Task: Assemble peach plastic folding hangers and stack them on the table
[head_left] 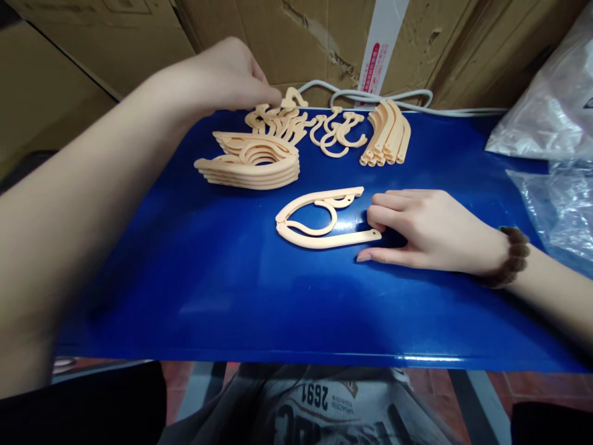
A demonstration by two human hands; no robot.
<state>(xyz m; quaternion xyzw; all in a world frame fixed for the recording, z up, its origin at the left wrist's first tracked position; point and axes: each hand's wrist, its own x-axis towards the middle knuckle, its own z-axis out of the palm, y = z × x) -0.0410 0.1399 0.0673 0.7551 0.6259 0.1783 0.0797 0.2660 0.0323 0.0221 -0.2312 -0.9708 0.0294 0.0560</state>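
Observation:
On the blue table lies a beige folding hanger (308,241), folded, with its hook curled between the two arms. My right hand (412,228) rests at its right end, thumb stretched out and fingers bent; the tip of the lower arm lies between them, not gripped. Over a pile of small beige hanger parts (278,123) at the back, my left hand (236,77) is closed in a pinch. A small curved hanger part (294,97) shows at its fingertips, partly hidden by them. Just in front is a stack of folded hangers (252,173).
Loose beige hooks (337,133) and a stack of curved hanger arms (386,133) lie at the back of the blue table (259,303). A white cable (370,96) runs behind them against cardboard boxes (259,37). Clear plastic bags (551,105) lie at the right.

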